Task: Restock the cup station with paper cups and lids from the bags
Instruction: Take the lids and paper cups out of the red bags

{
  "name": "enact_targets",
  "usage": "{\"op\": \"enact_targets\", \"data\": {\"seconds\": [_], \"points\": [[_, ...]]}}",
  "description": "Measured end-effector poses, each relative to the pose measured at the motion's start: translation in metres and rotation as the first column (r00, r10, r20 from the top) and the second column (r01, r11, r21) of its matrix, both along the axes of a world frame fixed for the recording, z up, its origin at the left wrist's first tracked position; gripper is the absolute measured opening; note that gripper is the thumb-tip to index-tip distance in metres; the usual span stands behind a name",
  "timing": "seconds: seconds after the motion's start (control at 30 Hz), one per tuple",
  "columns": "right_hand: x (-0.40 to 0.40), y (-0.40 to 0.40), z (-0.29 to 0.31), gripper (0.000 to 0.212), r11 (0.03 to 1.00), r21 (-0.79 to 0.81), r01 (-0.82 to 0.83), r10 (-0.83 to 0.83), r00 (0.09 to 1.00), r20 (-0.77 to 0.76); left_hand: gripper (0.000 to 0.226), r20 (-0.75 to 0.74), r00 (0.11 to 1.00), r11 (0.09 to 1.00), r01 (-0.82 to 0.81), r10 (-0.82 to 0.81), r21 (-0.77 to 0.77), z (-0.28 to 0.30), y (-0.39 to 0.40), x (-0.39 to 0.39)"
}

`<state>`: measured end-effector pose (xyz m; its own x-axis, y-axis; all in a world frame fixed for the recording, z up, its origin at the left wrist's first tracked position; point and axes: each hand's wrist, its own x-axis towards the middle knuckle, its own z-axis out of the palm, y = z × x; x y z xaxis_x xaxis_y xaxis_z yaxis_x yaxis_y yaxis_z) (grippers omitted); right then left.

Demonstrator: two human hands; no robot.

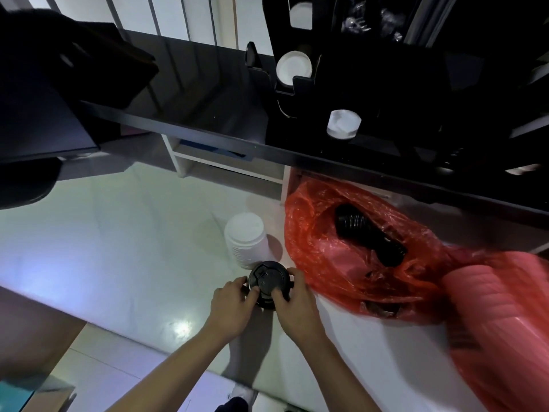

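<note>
Head view, risk: your stack of black lids could splay or spill if you lift it tilted; grip sits only near the top.
Left hand: fingers curled round the stack's left rim, thumb on top lid.
Right hand: curled likewise, right rim.
Lids' place: low over the floor, just beside the red bag, near the white cup stack.

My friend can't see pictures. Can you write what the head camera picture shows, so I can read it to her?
Two hands, left hand and right hand, grip a stack of black lids above a pale floor. Beside them stand a stack of white lids and an open red plastic bag holding more black lids.
</note>
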<state>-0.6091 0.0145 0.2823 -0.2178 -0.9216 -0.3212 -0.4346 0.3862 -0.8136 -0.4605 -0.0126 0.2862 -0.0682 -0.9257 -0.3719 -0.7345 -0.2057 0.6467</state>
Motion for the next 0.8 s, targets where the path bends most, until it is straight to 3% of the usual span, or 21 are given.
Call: {"op": "enact_targets", "data": {"seconds": [0.23,0.37,0.43,0.5,0.6,0.7,0.8], "points": [[-0.009,-0.004,0.001,0.045,0.996,-0.091,0.012,-0.021,0.995,-0.098,0.037,-0.010,1.000,1.000,-0.013,0.013,0.004,0.013,-0.005,-0.006],[-0.013,-0.004,0.004,0.042,0.974,-0.213,0.072,-0.093,0.992,-0.090,0.035,0.054,0.996,0.991,-0.066,0.072,-0.116,0.019,-0.010,-0.007],[-0.017,-0.005,0.007,0.041,0.964,-0.249,0.092,-0.115,0.990,-0.081,0.026,0.016,0.996,0.983,-0.085,0.088,-0.163,0.023,-0.012,-0.009],[-0.022,-0.007,0.010,0.037,0.954,-0.277,0.115,-0.138,0.989,-0.062,0.019,-0.037,0.998,0.982,-0.049,0.043,-0.182,0.027,-0.013,-0.016],[-0.031,-0.009,0.012,0.035,0.945,-0.297,0.133,-0.156,0.986,-0.056,0.030,-0.078,0.996,0.981,0.030,-0.046,-0.193,0.027,-0.012,-0.030],[-0.040,-0.006,0.010,0.036,0.945,-0.289,0.154,-0.177,0.983,-0.055,0.036,-0.015,0.997,0.964,0.072,-0.079,-0.256,0.023,-0.014,-0.042],[-0.051,-0.003,0.011,0.035,0.935,-0.307,0.178,-0.205,0.977,-0.059,0.027,0.014,0.996,0.953,0.091,-0.091,-0.289,0.024,-0.021,-0.051]]}}
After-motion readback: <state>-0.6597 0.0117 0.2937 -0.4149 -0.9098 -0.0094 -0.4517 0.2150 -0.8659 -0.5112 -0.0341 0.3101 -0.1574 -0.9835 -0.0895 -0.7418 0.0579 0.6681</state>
